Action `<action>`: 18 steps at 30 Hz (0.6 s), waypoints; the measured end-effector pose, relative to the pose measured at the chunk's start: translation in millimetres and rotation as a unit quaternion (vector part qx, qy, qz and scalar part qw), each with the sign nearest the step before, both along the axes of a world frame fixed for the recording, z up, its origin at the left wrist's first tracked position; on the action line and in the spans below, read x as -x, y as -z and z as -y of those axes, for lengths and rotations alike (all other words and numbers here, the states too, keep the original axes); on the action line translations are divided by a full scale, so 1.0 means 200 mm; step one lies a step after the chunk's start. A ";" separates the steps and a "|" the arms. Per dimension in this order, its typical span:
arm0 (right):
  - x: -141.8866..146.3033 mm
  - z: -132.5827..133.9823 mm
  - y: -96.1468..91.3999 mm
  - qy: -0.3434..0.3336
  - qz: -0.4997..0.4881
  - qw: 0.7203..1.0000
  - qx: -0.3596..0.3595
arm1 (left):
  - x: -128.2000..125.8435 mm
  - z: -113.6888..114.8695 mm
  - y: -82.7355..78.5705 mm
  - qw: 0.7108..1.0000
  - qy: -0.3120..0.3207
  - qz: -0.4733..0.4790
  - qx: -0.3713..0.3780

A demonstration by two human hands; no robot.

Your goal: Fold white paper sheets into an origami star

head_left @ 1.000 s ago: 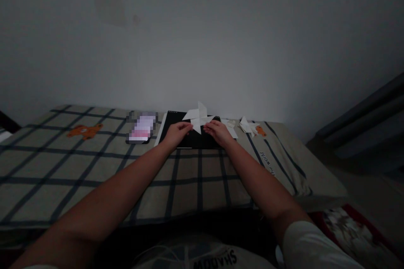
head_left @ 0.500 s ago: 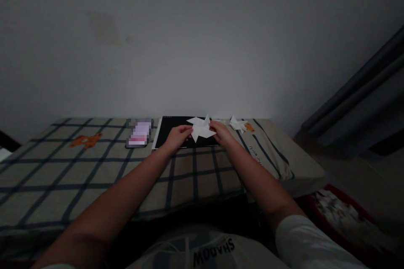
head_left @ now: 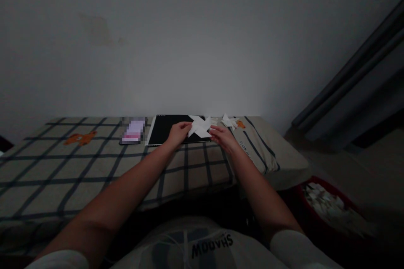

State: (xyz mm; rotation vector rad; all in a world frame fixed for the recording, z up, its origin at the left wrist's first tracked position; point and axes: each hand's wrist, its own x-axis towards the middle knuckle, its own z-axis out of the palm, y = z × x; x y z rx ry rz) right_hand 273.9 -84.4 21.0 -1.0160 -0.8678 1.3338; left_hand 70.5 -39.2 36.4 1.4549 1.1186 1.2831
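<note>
A white folded paper pinwheel (head_left: 200, 127) with pointed flaps is held up between my two hands. My left hand (head_left: 179, 133) pinches its left side, fingers closed on the paper. On the other side, my right hand (head_left: 222, 136) has its thumb and fingers on the right flap. Beneath and behind the pinwheel lies a black spiral-bound notebook (head_left: 166, 128) with a white edge. A second white folded paper piece (head_left: 229, 121) rests on the cloth to the right, beyond my right hand.
A phone (head_left: 133, 131) with a blurred screen lies left of the notebook. The checked cloth (head_left: 104, 164) covers the surface, which meets a grey wall (head_left: 202, 50). A red basin (head_left: 304, 202) of paper scraps stands low at right, below a dark curtain (head_left: 353, 71).
My hands have turned the pinwheel slightly, and my right hand's grip has shifted lower on its right flap. The view has swung a little to the right.
</note>
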 end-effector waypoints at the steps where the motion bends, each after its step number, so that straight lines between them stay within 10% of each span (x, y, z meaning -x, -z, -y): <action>1: -0.01 0.01 0.00 0.006 -0.002 1.000 0.001 | -0.02 0.01 0.00 1.000 0.003 -0.006 -0.009; 7: -0.08 0.04 -0.03 0.098 -0.008 0.995 -0.014 | -0.08 0.05 -0.03 0.983 -0.039 -0.069 -0.163; 12: -0.03 0.05 -0.01 0.071 0.049 0.996 -0.029 | -0.15 0.08 -0.09 0.925 -0.107 -0.131 -0.339; 18: 0.07 0.07 0.03 0.047 -0.033 0.995 -0.085 | -0.26 0.11 -0.05 0.825 -0.039 -0.284 -0.487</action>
